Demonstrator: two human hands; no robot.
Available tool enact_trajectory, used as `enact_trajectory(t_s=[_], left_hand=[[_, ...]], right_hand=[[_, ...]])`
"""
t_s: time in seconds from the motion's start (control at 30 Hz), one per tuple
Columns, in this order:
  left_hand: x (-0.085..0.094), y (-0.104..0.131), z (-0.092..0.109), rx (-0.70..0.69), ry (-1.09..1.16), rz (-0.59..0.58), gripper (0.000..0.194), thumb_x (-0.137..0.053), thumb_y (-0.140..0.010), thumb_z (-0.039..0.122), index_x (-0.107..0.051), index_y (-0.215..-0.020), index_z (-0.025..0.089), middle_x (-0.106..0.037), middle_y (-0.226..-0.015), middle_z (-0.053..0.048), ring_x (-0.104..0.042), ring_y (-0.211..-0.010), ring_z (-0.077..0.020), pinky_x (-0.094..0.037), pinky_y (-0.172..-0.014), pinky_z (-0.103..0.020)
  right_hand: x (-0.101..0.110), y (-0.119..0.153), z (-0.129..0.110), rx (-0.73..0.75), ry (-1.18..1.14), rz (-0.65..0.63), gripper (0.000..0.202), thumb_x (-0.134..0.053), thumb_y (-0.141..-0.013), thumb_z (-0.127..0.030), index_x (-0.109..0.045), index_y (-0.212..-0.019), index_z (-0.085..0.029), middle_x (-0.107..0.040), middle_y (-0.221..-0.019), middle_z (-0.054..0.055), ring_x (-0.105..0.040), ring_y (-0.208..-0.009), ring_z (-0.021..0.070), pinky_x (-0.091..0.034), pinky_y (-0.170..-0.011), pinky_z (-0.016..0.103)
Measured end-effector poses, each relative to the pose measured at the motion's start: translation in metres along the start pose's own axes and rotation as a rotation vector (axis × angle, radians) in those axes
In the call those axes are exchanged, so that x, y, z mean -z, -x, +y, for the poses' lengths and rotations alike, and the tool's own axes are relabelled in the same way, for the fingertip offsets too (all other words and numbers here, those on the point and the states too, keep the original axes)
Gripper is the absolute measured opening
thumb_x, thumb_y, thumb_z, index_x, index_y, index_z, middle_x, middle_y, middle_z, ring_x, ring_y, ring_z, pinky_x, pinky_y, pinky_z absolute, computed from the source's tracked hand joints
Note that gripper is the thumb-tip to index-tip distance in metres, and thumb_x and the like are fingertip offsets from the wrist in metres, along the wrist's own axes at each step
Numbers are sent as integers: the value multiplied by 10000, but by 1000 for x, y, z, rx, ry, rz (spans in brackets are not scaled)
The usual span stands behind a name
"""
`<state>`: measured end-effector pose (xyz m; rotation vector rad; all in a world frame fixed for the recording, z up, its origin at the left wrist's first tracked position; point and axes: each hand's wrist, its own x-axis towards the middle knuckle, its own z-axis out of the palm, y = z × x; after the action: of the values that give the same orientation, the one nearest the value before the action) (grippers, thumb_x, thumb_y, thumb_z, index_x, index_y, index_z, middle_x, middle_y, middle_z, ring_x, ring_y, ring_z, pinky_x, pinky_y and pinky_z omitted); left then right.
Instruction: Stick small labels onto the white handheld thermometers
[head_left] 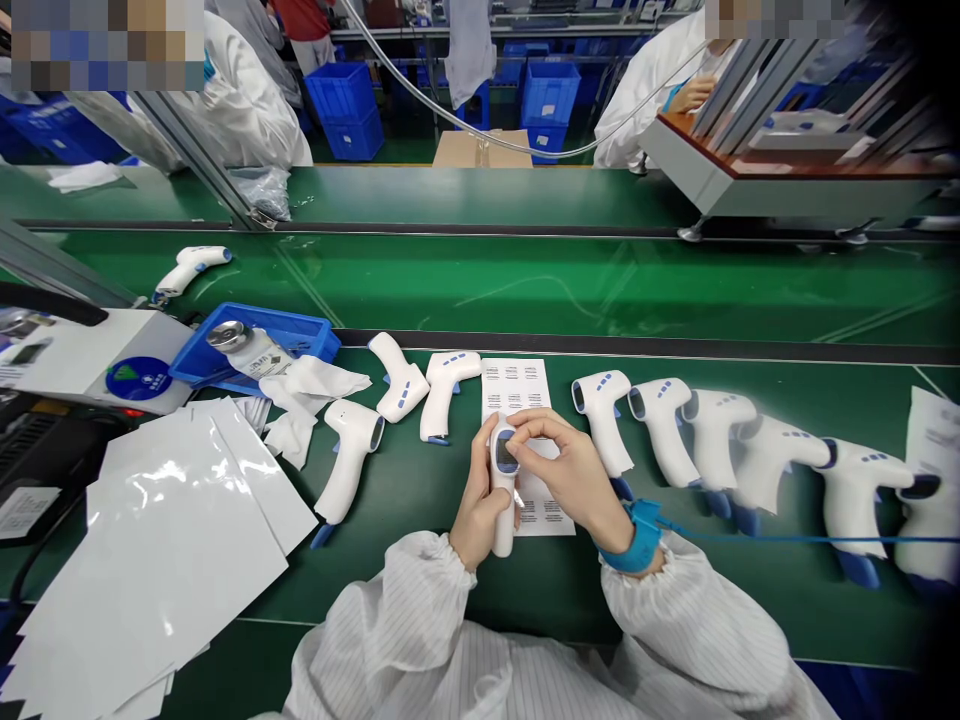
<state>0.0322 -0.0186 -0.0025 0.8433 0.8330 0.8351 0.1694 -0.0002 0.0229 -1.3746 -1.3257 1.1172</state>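
Observation:
Upright in my left hand (480,505) is a white handheld thermometer (503,530), its dark screen facing up. My right hand (574,470), with a blue strap at the wrist, has its thumb and fingertips pressed together at the screen's edge; whether they pinch anything is too small to tell. Under the hands lies a printed label sheet (547,515). Several more white thermometers rest to the right, the nearest one (604,420) beside the sheet. To the left of the sheet are others, including one (446,390) touching its neighbour and one (349,460) lower down.
A stack of glossy white sheets (165,540) covers the left side. Behind it, a blue tray (307,335) holds a bottle, with crumpled tissue (304,395) beside it. A green conveyor (450,280) runs across the back. Two people in white sit beyond it.

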Motion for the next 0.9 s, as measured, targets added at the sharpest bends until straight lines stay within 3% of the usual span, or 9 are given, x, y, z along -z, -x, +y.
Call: enact_trajectory(t_s=[0.17, 0.9], left_hand=[[1, 0, -1, 10, -15, -17, 850, -438, -748, 126, -45, -1485, 287, -533, -719, 25, -455, -467, -115, -411, -497, -281], [-2, 0, 2, 35, -15, 8, 845, -469, -753, 166, -66, -1485, 293, -531, -802, 3, -440, -492, -113, -412, -496, -279]], right_hand=[[-3, -2, -1, -4, -31, 42, 63, -657, -779, -251, -644, -726, -221, -656, -974, 45, -610, -976, 215, -479, -898, 376], [-7, -5, 2, -3, -8, 95, 69, -648, -782, -242, -630, -719, -220, -672, -899, 35, -623, -910, 208, -477, -881, 372]])
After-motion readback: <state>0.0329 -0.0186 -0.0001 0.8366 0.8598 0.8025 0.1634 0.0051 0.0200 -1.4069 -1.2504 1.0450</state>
